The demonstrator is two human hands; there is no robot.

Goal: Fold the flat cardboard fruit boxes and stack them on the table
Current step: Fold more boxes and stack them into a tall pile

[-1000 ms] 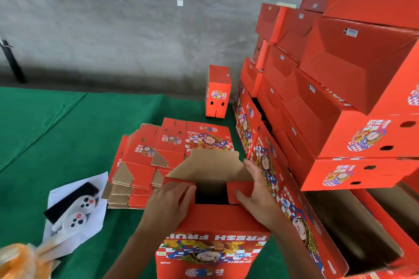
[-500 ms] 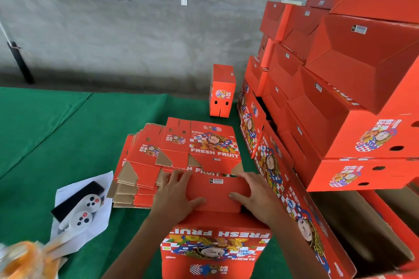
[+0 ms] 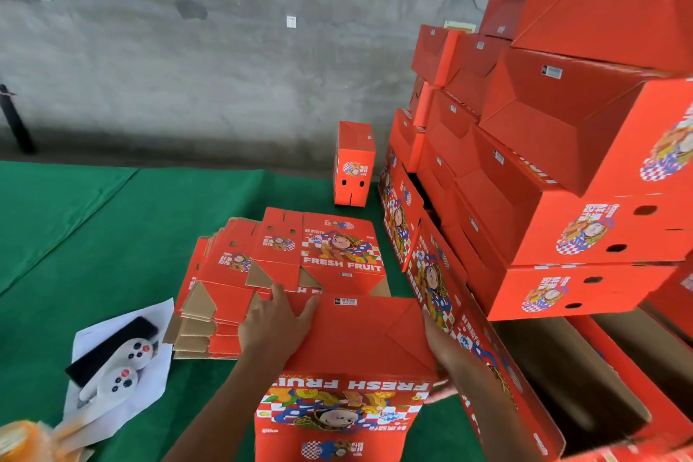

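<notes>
Table (image 3: 93,236): green felt-like cover, seam line running diagonally at left. Centre: fanned pile of flat red boxes (image 3: 285,266), printed side up, brown flap undersides showing at near-left edge. Far centre: single small folded box (image 3: 354,165), upright, apart from pile. Right: stack of folded boxes (image 3: 562,199), several tiers high. Near centre: box being folded (image 3: 345,386), standing on cover. Near left: white paper sheet (image 3: 150,379) carrying black phone-like slab (image 3: 112,345) and two white controllers (image 3: 123,368).

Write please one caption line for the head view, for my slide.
Two hands, left hand and right hand, press shut a red fruit box beside flat boxes.
</notes>
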